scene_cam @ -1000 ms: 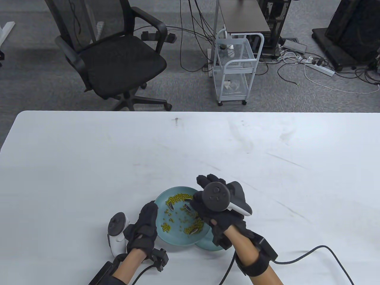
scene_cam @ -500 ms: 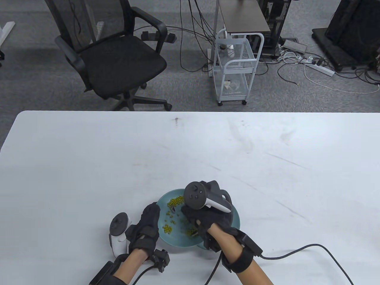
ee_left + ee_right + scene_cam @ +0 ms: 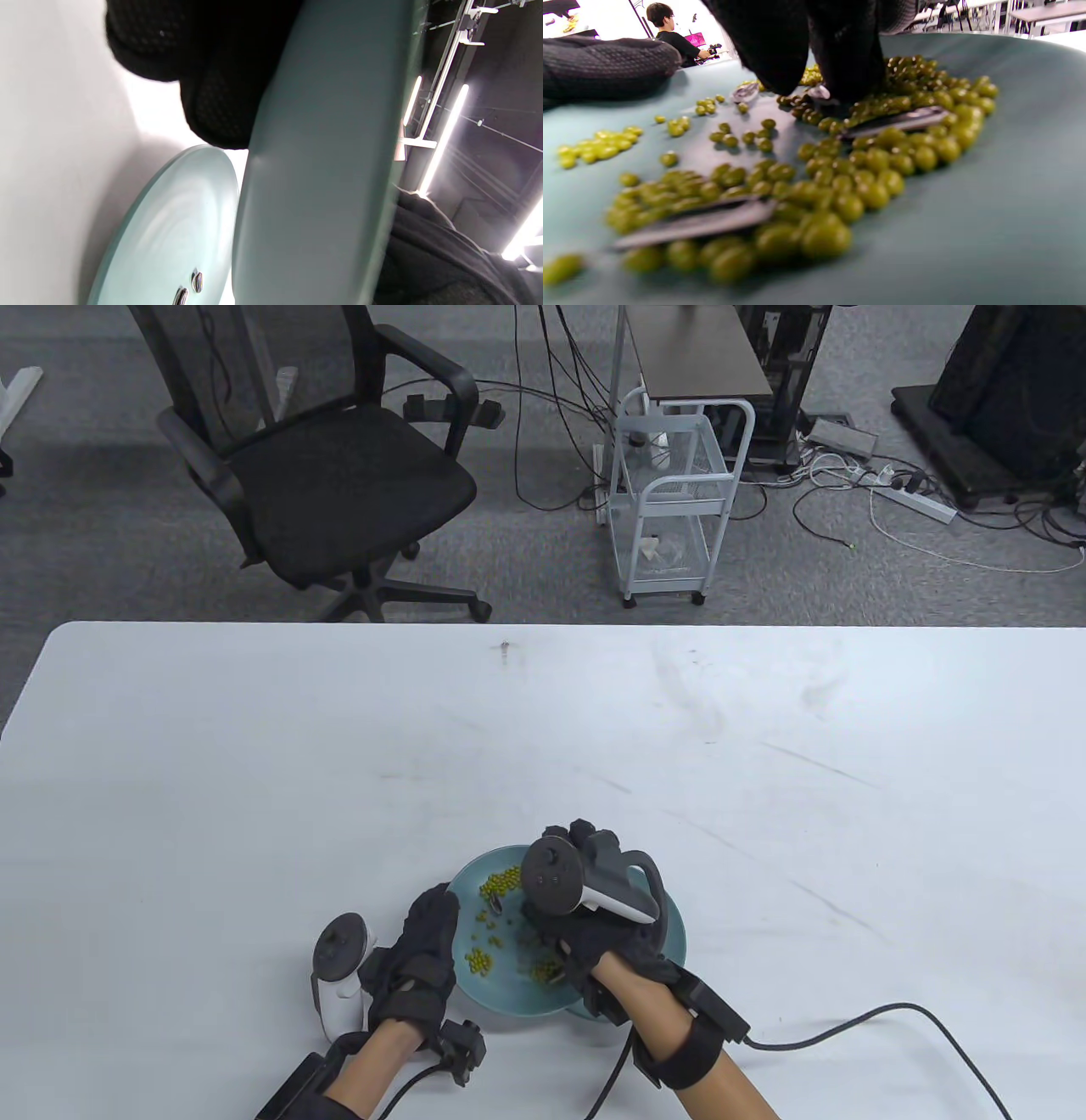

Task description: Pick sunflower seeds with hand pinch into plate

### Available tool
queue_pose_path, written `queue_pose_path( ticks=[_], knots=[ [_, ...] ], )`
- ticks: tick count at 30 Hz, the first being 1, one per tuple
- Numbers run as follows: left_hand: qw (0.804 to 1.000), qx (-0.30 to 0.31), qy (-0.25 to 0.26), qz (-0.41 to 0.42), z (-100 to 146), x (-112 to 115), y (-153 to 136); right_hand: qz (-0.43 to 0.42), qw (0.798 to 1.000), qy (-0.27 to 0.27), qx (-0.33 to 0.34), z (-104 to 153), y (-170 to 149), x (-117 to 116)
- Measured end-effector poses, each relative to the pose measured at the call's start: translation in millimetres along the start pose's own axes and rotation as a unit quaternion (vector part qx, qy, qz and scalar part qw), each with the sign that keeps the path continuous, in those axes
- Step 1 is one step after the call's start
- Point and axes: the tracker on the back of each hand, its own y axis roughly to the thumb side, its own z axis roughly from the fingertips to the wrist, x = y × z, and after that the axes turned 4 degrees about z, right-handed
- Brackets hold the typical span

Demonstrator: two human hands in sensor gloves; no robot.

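Note:
A teal plate (image 3: 501, 984) holds scattered green beans (image 3: 840, 186) and several striped sunflower seeds (image 3: 899, 120). My left hand (image 3: 428, 937) grips this plate's left rim; in the left wrist view its fingers (image 3: 212, 93) curl under the plate (image 3: 322, 169), which is tilted. My right hand (image 3: 536, 918) reaches down into the plate. In the right wrist view its fingertips (image 3: 848, 63) pinch a pale seed (image 3: 819, 91) among the beans. A second teal plate (image 3: 674, 925) lies partly under the first; the left wrist view shows it (image 3: 169, 228) with two seeds (image 3: 196, 281).
The plates sit near the front edge of a white table (image 3: 764, 780). A black cable (image 3: 857, 1022) runs from my right wrist across the table to the right. An office chair (image 3: 322, 475) and a white cart (image 3: 670, 500) stand beyond the far edge.
My right hand has moved left and down from above the plate's right side, and its fingers now reach into the beans. The left hand has kept its hold on the rim.

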Motion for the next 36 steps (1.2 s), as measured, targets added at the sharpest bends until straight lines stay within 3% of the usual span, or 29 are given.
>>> queue_pose_path(
  ticks=[10,29,36],
  knots=[
    [1.000,-0.008,-0.003,0.001,-0.2,0.8,-2.0,-0.006,1.000,0.024,0.002,-2.5,-5.1,-4.9],
    [1.000,-0.011,0.000,0.004,-0.2,0.7,-2.7,0.019,1.000,0.020,0.005,-2.9,-3.8,-9.5],
    [1.000,-0.015,-0.004,0.017,0.3,1.3,-2.2,-0.050,0.999,0.004,0.019,1.2,-12.5,0.1]
  ],
)
